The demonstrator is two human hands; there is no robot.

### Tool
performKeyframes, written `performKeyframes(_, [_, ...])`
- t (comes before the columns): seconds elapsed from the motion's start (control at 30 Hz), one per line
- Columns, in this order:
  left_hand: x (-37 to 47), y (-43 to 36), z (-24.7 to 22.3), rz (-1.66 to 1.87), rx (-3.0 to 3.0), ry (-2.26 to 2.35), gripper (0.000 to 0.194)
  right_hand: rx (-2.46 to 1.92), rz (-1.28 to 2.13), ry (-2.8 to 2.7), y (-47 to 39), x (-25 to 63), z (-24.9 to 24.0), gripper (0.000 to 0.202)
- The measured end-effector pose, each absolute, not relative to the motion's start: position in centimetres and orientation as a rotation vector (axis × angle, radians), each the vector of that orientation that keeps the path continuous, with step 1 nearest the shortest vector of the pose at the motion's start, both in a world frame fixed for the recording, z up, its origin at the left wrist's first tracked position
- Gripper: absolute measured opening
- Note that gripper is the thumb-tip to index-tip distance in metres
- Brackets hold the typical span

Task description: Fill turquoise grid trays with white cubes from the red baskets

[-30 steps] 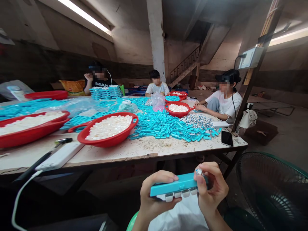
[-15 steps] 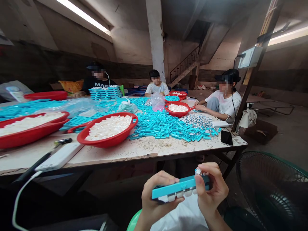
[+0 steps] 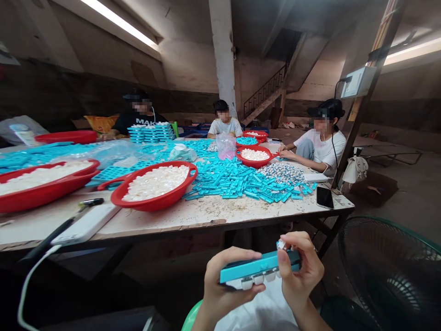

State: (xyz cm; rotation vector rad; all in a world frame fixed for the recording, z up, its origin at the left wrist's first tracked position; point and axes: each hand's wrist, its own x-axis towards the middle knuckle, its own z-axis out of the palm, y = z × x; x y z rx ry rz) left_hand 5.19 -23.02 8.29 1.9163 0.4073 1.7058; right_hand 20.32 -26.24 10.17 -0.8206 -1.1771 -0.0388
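A blue plastic piece [image 3: 255, 270] with a row of white caps along its underside is held in front of my lap. My left hand [image 3: 229, 280] grips its left end, fingers on top and thumb below. My right hand [image 3: 301, 269] is at its right end, pinching a small white-and-blue part [image 3: 281, 244] between thumb and fingertips just above the piece. Whether the right fingers also touch the blue piece is hard to tell.
On the white table [image 3: 179, 219] are red baskets [image 3: 155, 202] of white pieces, a heap of blue pieces [image 3: 237, 181], a phone [image 3: 324, 197] and a white power bank [image 3: 84, 224]. Three people sit around it. A fan [image 3: 392, 271] stands at right.
The blue piece has tilted slightly in my left hand, showing a bit more of its top. My right hand has shifted a little left with the small part.
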Motion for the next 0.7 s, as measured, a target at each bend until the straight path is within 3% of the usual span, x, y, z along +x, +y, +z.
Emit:
performKeyframes(0.4, [5.3, -22.7, 8.2, 1.711, 1.830, 0.561, 0.027, -0.845, 0.065, -1.119, -24.7, 20.2, 9.7, 0.006])
performKeyframes(0.7, [6.2, -11.6, 6.3, 1.775, 1.316, 1.125, 0.038, -0.860, 0.597, -1.082, -9.5, 20.5, 8.2, 0.029])
